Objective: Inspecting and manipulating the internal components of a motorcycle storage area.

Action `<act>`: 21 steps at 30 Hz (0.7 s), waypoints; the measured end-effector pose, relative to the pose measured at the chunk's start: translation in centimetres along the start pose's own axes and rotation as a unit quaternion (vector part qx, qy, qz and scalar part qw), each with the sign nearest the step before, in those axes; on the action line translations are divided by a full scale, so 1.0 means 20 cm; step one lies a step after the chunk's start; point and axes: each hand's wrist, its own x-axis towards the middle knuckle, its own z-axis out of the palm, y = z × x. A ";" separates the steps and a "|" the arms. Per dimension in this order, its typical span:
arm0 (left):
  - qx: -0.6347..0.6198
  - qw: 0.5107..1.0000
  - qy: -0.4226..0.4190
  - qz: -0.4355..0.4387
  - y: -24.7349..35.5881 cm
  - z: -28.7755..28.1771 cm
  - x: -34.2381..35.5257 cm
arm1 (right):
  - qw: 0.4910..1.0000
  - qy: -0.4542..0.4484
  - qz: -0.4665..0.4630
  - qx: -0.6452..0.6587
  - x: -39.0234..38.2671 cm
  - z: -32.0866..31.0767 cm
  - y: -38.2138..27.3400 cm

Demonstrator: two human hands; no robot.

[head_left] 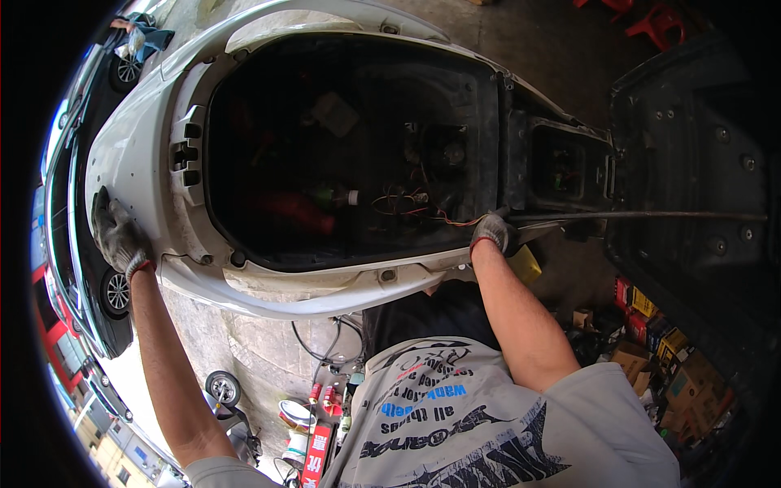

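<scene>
A white scooter body (pixel 134 150) lies below me, its dark storage compartment (pixel 382 73) exposed. My left hand (pixel 124 237), in a grey work glove, rests on the white panel at the left end, fingers stretched out. My right hand (pixel 494 233), gloved too, is closed at the compartment's near right rim. A long thin dark rod (pixel 634 215) runs from this hand to the right; whatever lies inside the fingers is hidden. Thin coloured wires (pixel 443 218) loop in the compartment beside that hand. A bottle with a white cap (pixel 352 198) and a red object (pixel 297 210) lie farther left.
The raised black seat base (pixel 683 146) stands at the right. Cardboard boxes (pixel 687 390) and small packages pile up at the lower right. Red stools (pixel 657 31) are at the far right. Beyond my left hand stands a dark car (pixel 73 211). A black hose (pixel 325 354) lies below the scooter.
</scene>
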 end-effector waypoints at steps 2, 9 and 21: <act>-0.001 1.000 0.002 0.008 -0.01 0.00 0.00 | 1.000 -0.005 0.000 0.000 -0.01 -0.01 0.00; -0.003 1.000 0.003 0.009 0.00 0.00 0.00 | 0.999 -0.023 0.014 0.019 -0.03 -0.04 -0.02; -0.006 1.000 0.000 0.000 0.02 0.00 0.00 | 0.991 0.075 0.081 0.073 0.01 0.04 -0.01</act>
